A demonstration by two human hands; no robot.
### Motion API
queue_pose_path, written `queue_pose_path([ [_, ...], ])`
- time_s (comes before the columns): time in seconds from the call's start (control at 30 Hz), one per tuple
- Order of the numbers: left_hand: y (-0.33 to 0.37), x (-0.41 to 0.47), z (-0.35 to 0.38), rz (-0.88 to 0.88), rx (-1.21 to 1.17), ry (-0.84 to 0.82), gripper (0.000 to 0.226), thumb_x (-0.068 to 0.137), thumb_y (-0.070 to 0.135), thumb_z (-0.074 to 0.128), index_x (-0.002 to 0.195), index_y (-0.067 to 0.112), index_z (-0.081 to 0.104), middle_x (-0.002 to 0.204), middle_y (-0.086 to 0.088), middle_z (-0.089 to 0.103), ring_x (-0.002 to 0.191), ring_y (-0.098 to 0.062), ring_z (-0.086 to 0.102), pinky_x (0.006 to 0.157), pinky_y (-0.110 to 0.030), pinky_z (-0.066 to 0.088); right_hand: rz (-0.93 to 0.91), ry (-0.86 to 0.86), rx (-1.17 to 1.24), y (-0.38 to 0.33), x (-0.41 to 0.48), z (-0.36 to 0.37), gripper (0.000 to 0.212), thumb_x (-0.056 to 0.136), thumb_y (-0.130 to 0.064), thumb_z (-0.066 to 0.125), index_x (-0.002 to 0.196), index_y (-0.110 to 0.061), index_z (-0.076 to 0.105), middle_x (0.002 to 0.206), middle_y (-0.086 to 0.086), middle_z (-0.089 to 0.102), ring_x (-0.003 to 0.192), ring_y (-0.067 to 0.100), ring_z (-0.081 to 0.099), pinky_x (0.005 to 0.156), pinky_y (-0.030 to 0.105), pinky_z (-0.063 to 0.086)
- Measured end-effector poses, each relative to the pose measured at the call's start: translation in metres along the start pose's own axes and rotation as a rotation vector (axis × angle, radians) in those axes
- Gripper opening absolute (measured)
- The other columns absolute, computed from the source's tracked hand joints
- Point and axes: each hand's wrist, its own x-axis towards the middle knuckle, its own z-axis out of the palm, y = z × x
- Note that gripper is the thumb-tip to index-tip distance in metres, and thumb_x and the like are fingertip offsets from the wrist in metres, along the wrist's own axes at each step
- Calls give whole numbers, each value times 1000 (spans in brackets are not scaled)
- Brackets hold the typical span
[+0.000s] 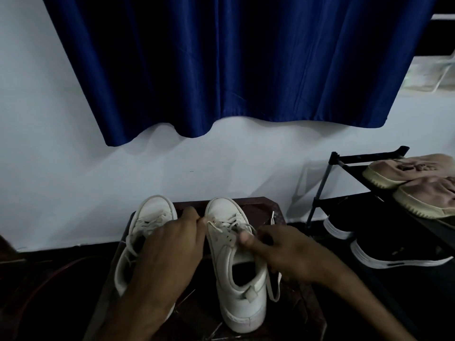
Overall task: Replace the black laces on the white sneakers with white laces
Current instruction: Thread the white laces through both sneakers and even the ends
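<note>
Two white sneakers [237, 271], white laces [222, 227]; side by side

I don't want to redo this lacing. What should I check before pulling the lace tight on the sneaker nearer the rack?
1. Left hand pinches the white lace: ok.
2. Right hand grips its other side: ok.
3. Lace colour in this sneaker is white: ok.
4. Sneaker upright on the stool: ok.
5. Upper eyelets threaded: cannot tell, the hands cover them.
</note>
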Motion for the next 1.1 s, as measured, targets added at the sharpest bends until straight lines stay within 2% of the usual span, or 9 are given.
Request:
queue_pose_path([
  [0.07,4,-3,10,64,144,-61,12,102,29,45,97,19,50,86,-4,71,79,-18,72,53,-30,40,24,-14,170,9,5,-15,67,80,-76,35,61,-14,52,53,-2,57,45,9,50,50,23,42],
  [0.13,7,-11,27,24,191,-172,17,105,18,30,114,17,43,113,-2,67,104,-19,67,73,-31,48,32,246,149,32,21,-24,63,88,-68,41,59,-13,52,51,-5,57,47,9,52,54,27,45],
  [0.23,9,-23,53,-17,204,-260,22,102,11,27,119,16,39,124,-2,61,112,-20,64,86,-31,49,46,551,-4,64,46,-20,44,91,-54,55,76,-14,66,72,-5,69,67,14,65,69,36,55],
  [0.47,8,-27,50,9,120,-257,19,98,15,34,115,22,38,125,2,54,114,-20,57,89,-29,43,102,442,-216,68,64,14,31,83,-47,71,81,-19,56,87,0,61,79,22,62,65,31,46],
  [0.63,9,-26,47,6,174,-292,26,97,10,34,121,19,37,130,-3,46,119,-23,51,93,-31,42,86,492,-353,65,64,23,20,92,-28,61,104,-12,58,102,6,58,94,29,62,66,33,42],
  [0.77,10,-21,32,12,147,-236,26,97,12,35,121,20,37,130,-1,42,119,-19,50,89,-28,37,98,497,-394,65,66,22,20,94,-23,58,109,-10,57,106,7,58,98,28,60,66,32,40],
  [0.87,12,-17,18,-13,96,-151,17,101,21,34,117,24,38,126,4,42,115,-15,51,74,-23,28,111,511,-479,65,69,23,21,94,-23,55,111,-10,55,110,7,57,101,29,59,65,34,41],
  [0.97,12,-16,14,-30,-106,-91,22,103,42,26,112,30,42,119,12,50,109,-10,54,72,-22,27,115,517,-557,65,73,26,19,94,-19,52,111,-10,54,111,5,57,102,27,59,60,32,38],
  [1.1,15,-18,13,-49,-337,-120,47,80,75,32,101,35,46,101,16,56,96,-5,57,77,-23,41,36,590,-223,73,82,20,4,97,-17,52,97,-15,54,89,-1,67,85,24,64,60,31,38],
])
